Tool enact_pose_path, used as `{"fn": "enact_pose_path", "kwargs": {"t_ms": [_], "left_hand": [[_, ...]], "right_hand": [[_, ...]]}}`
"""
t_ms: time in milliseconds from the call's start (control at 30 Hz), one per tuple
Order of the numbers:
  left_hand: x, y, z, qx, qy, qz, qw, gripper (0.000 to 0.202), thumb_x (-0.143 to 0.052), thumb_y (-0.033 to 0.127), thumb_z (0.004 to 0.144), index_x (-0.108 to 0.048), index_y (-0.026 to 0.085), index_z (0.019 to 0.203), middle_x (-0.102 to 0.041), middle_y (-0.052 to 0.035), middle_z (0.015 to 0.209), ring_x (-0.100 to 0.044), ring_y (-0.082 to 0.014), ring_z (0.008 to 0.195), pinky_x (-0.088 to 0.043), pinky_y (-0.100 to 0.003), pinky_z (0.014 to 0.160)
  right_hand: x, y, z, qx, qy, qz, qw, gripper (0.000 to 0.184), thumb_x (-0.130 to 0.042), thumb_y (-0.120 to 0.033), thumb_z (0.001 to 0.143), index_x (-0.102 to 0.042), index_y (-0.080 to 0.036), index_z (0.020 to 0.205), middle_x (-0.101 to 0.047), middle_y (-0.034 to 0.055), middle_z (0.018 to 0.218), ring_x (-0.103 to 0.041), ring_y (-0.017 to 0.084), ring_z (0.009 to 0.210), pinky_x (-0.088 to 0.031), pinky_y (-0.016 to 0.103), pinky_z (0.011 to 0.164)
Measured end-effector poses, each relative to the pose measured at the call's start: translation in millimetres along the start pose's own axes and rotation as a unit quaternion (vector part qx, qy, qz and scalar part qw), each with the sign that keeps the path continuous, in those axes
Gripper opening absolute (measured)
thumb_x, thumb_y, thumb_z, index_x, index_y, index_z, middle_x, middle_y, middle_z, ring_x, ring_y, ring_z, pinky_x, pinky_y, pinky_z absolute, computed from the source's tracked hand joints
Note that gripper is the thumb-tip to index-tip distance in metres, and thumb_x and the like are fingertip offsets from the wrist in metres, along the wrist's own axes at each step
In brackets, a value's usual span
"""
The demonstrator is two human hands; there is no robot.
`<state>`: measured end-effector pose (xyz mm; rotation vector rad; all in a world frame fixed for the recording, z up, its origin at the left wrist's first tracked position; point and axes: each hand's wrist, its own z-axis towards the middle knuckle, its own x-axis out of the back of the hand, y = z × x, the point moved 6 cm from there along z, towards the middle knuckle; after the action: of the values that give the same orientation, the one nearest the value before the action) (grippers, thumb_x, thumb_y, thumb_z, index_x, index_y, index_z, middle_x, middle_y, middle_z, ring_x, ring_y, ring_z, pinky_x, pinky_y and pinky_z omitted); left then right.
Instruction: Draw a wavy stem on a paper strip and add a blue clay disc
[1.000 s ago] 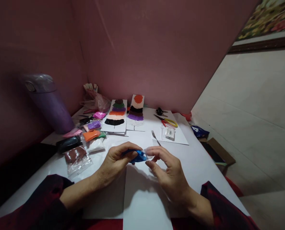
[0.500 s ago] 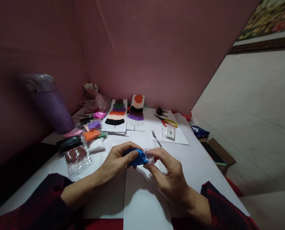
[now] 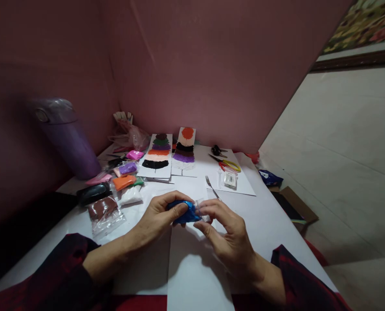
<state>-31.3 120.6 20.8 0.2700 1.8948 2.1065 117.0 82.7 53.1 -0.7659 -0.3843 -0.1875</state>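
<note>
A small plastic packet of blue modelling clay (image 3: 191, 213) is held over the white paper at the front of the table. My left hand (image 3: 166, 211) is closed around its blue body, thumb on top. At the packet's clear, loose end, my right hand (image 3: 223, 220) has its bent fingers on the plastic, with the thumb a little lower and slightly apart from the index finger. The fingertips partly hide that end, so whether it is torn cannot be seen. Just beyond the right hand lies a metal fork (image 3: 212, 188).
Several clay packets, including a brown one (image 3: 105, 211), lie at left before a purple bottle (image 3: 71, 142). Two cards with coloured bands, one the left card (image 3: 146, 172), are at the back. Yellow-red scissors (image 3: 229, 165) and a small clear packet (image 3: 228, 179) lie right.
My right fingers have shifted slightly on the packet's clear end, and the thumb now shows apart from the index finger. The left hand keeps its hold.
</note>
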Motion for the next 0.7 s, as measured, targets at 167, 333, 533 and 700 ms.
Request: {"fn": "enact_pose_path", "kwargs": {"t_ms": [167, 333, 533, 700], "left_hand": [[0.1, -2.6, -0.2, -0.002, -0.016, 0.004, 1.000, 0.031, -0.065, 0.043, 0.081, -0.067, 0.014, 0.092, -0.061, -0.0004, 0.069, -0.054, -0.0099, 0.056, -0.041, -0.022, 0.053], [0.9, -1.5, 0.3, 0.012, 0.002, -0.002, 1.000, 0.032, -0.068, 0.042, 0.078, -0.065, 0.013, 0.092, -0.061, -0.0004, 0.068, -0.053, -0.0098, 0.056, -0.041, -0.022, 0.052], [-0.2, -0.2, 0.6, 0.055, 0.005, -0.013, 0.998, 0.034, -0.078, 0.033, 0.067, -0.064, 0.014, 0.092, -0.061, 0.0017, 0.064, -0.053, -0.0097, 0.056, -0.040, -0.023, 0.055], [-2.1, 1.7, 0.9, 0.052, -0.005, -0.013, 0.999, 0.031, -0.078, 0.031, 0.065, -0.064, 0.014, 0.088, -0.063, 0.0007, 0.069, -0.053, -0.0104, 0.059, -0.042, -0.024, 0.057]], "right_hand": [[3.5, -4.4, -0.6, 0.041, 0.014, -0.078, 0.996, 0.020, -0.064, -0.017, 0.084, -0.063, -0.018, 0.105, -0.067, 0.0089, 0.094, -0.064, 0.020, 0.084, -0.056, 0.035, 0.072], [2.2, -6.8, -1.1, 0.080, 0.011, -0.142, 0.987, 0.028, -0.065, -0.019, 0.084, -0.060, -0.016, 0.111, -0.067, 0.0117, 0.097, -0.064, 0.024, 0.090, -0.057, 0.040, 0.076], [-0.5, 4.5, 2.6, -0.020, -0.022, -0.056, 0.998, 0.014, -0.063, -0.012, 0.081, -0.063, -0.018, 0.094, -0.065, 0.0055, 0.086, -0.060, 0.016, 0.070, -0.054, 0.030, 0.061], [0.3, 6.6, 1.9, -0.044, -0.001, -0.036, 0.998, 0.016, -0.061, -0.008, 0.080, -0.064, -0.019, 0.091, -0.064, 0.0038, 0.083, -0.058, 0.016, 0.071, -0.051, 0.029, 0.062]]}}
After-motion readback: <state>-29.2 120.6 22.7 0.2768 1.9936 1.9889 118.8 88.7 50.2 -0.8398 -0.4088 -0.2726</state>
